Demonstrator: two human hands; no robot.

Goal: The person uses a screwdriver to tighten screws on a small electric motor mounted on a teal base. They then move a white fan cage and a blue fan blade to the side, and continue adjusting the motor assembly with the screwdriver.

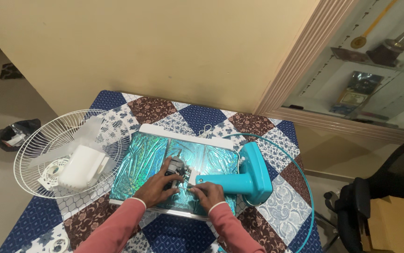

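While both hands work mid-counter, the left hand (157, 184) clamps the grey fan motor (175, 169); the right hand's (206, 192) fingers pinch something too small to identify.

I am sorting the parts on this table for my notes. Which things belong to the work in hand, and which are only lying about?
In hand:
- grey motor, under the left hand
- teal fan stand, touched at its near end by the right hand
- shiny work tray

Lying about:
- white wire fan guard
- white motor cover
- black bag on the floor
- office chair
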